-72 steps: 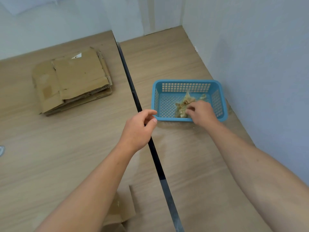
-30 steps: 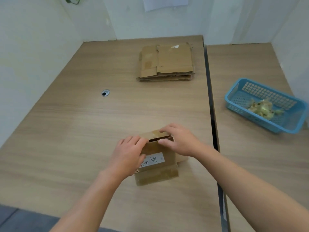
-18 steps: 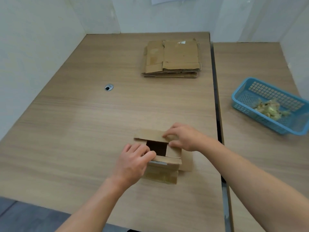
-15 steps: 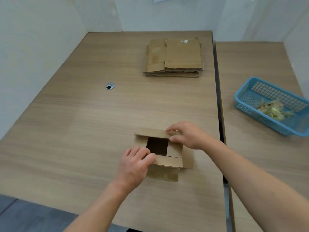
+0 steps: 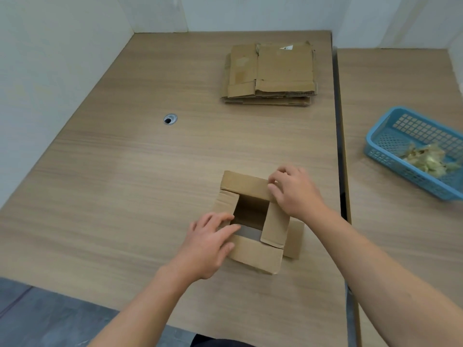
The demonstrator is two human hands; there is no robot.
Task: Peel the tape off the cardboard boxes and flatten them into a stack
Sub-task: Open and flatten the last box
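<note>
A small cardboard box (image 5: 255, 254) stands near the table's front edge with its top flaps spread and a dark opening in the middle. My left hand (image 5: 209, 244) lies on the box's near-left corner, fingers stretched over the near flap towards the opening. My right hand (image 5: 294, 191) is at the far-right corner, its curled fingers pinching the end of the far flap. A stack of flattened boxes (image 5: 270, 73) lies at the back of the table. No tape shows on the open box.
A blue plastic basket (image 5: 375, 139) with crumpled tape scraps (image 5: 429, 160) sits on the right-hand table. A dark gap (image 5: 339, 136) separates the two tables. A cable hole (image 5: 170, 119) is at the left. Walls close in at the left and back.
I turned from the blue basket to the box. The box's top flaps have been spread open by both hands, and the box now stands wider and lower.
</note>
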